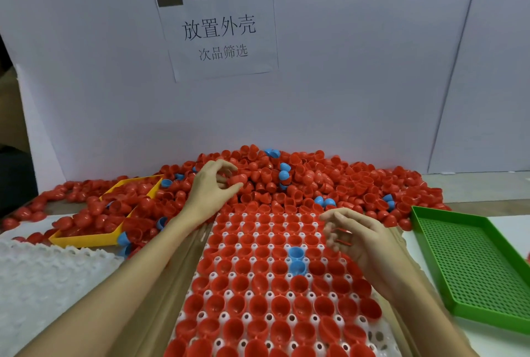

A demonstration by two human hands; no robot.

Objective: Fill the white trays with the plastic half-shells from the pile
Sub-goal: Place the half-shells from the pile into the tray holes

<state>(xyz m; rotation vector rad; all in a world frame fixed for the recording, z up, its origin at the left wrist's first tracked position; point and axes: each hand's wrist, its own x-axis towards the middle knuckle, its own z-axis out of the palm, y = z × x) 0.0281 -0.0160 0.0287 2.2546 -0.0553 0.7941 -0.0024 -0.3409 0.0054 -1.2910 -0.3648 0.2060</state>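
Hands first: left hand (213,187) reaching to twelve o'clock into the pile (301,181), fingers curled round a red half-shell (237,179) at its near slope, wrist bent down, forearm stretched diagonally from seven o'clock. Right hand (354,237) hovering over the white tray (378,338) at about two o'clock of its grid, palm turned inward, fingertips pinching red half-shells (342,235), apparently ready for seating in a pocket below. Probably one hand fetching, the other placing, for a steady rhythm. Tray straight ahead at six o'clock, nearly every visible pocket filled with open-side-up red shells plus two blue shells (296,260) near centre; a few empty pockets at the near right corner. Pile heaped against the backboard (358,75), within easy reach. Outward: yellow tray (86,239) at nine o'clock half buried in shells, green perforated tray (470,267) at three o'clock on the counter (504,226), spare white tray (43,279) at eight o'clock.
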